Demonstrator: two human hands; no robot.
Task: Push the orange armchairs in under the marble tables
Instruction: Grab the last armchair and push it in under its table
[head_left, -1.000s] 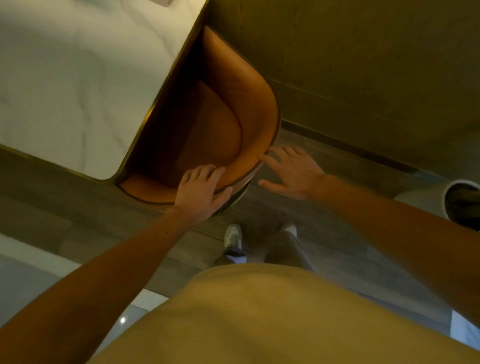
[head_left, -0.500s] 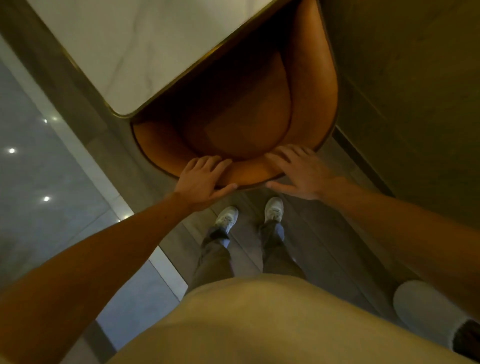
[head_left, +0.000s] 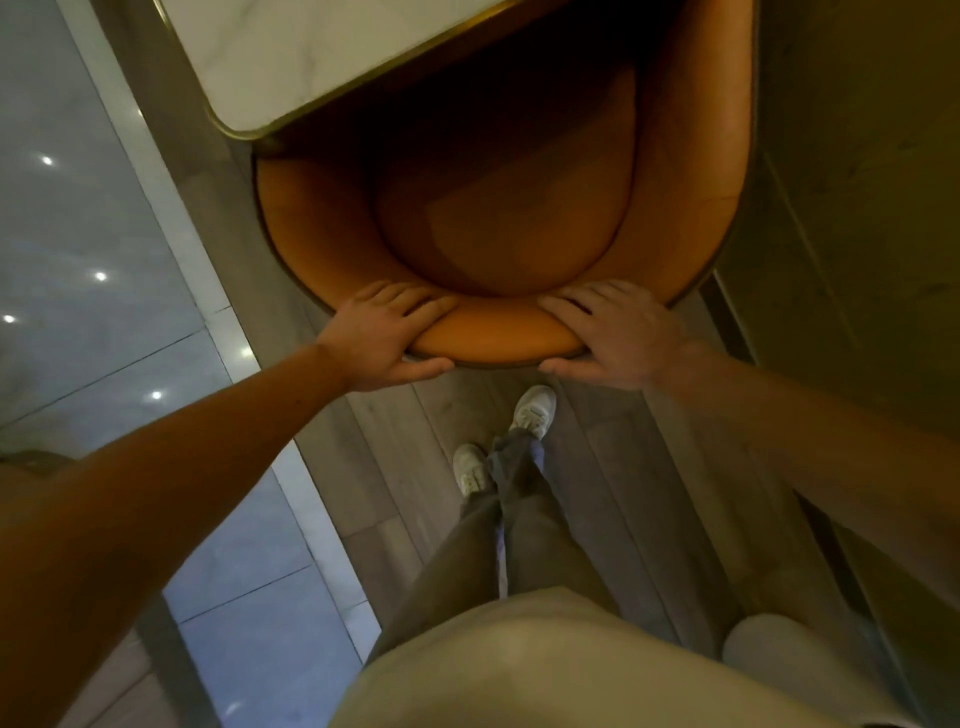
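As the head view was directed steeply downward, the armchair was seen from above, its orange seat lying partly beneath the table, whose white marble top and brass-coloured edge covered the front of the seat. The curved back was left outside the table, nearest the person. The top rim of that back was grasped by both hands. The left hand was set on the left part of the rim, its fingers curled over onto the inner face and its thumb laid along the outer side beneath. The right hand was placed in the same manner on the right part, fingers hooked over the rim and thumb stretched below it. A stretch of bare rim was left between the two hands. The right side of the armchair was found just beside a dark wall. Wooden floor planks were seen under the chair, bordered on the left by glossy pale tiles in which spots of light were reflected. Two pale shoes and dark trousers were visible below the hands, one foot set ahead of the other. A white rounded object was seen at the lower right, too dim to be identified.
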